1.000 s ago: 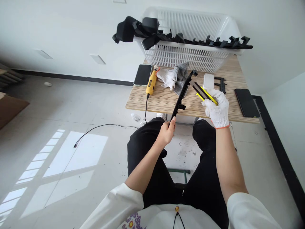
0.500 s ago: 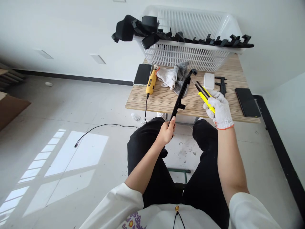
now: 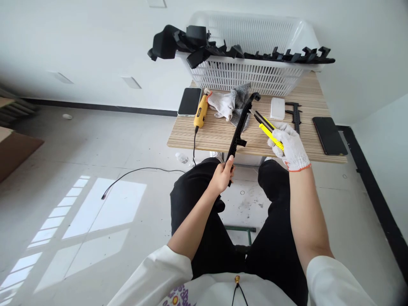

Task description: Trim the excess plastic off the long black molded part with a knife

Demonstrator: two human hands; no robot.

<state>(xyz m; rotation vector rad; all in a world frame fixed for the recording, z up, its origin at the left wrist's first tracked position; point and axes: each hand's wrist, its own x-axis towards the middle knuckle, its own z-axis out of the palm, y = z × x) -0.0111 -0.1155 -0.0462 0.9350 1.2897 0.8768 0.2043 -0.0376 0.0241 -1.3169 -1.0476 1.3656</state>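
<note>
My bare left hand point(image 3: 223, 175) grips the near end of a long black plastic strip point(image 3: 239, 127), which slants up over the wooden table point(image 3: 219, 136). My right hand point(image 3: 290, 146), in a white knit glove, holds a yellow and black utility knife point(image 3: 267, 127). The knife's tip points at the strip's upper part, close to it; whether it touches I cannot tell.
On the table lie a phone point(image 3: 190, 102), a yellow corded tool point(image 3: 200, 113), a white glove point(image 3: 223, 104) on a grey cloth, a white box point(image 3: 277, 109), a black caliper point(image 3: 296, 114) and another phone point(image 3: 329, 136). A white basket point(image 3: 248, 74) holds several black parts.
My right hand has turned the knife and brought its tip leftward toward the upper part of the strip. The left hand keeps its hold on the strip.
</note>
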